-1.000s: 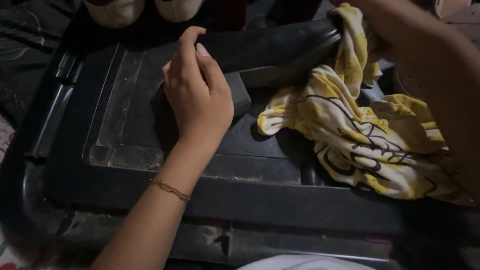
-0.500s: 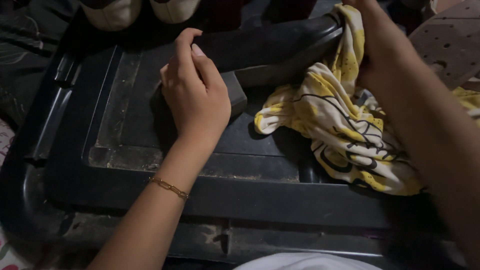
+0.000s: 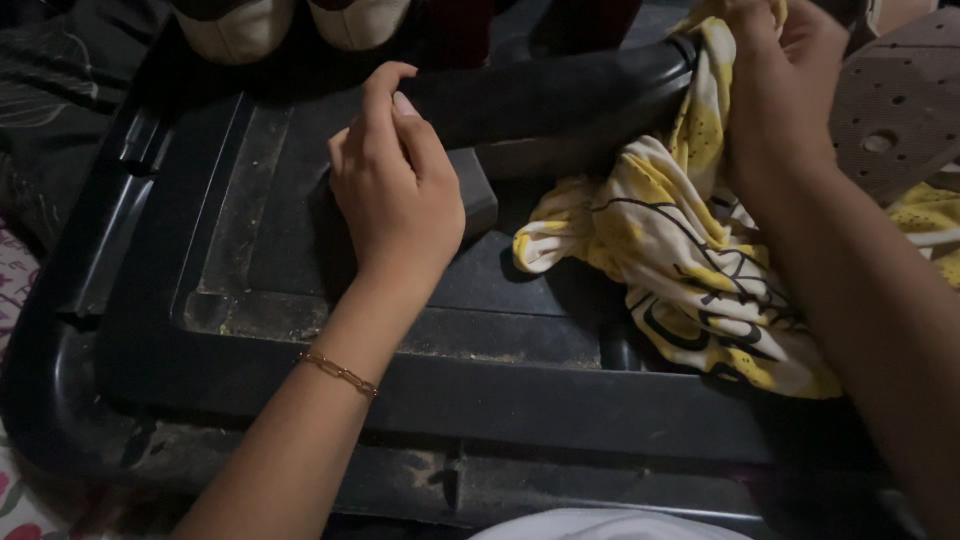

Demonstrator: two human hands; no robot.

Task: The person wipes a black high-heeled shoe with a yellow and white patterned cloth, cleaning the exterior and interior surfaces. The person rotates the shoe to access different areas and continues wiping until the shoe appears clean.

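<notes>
Wiping with a bunched cloth (image 3: 690, 260), the right hand (image 3: 780, 90) has its fingers closed on the cloth's top at the far right corner of the black lid (image 3: 300, 390). The left hand (image 3: 400, 190) rests fingers bent, loosely open, on a raised block (image 3: 478, 190) mid-lid, holding nothing. Lid is hard ribbed plastic, dust streaks remaining along its left and near edges, so cleaning looks partly done; cloth is soft, crumpled, yellow-white with black lines.

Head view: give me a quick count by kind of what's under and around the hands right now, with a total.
Hands: 2, left hand resting on the lid, right hand gripping the cloth
Yellow-and-white patterned cloth: 1
Dark plastic lid: 1
Pale shoe toes at the top edge: 2
Perforated brown panel: 1
Gold chain bracelet: 1
Total: 8
</notes>
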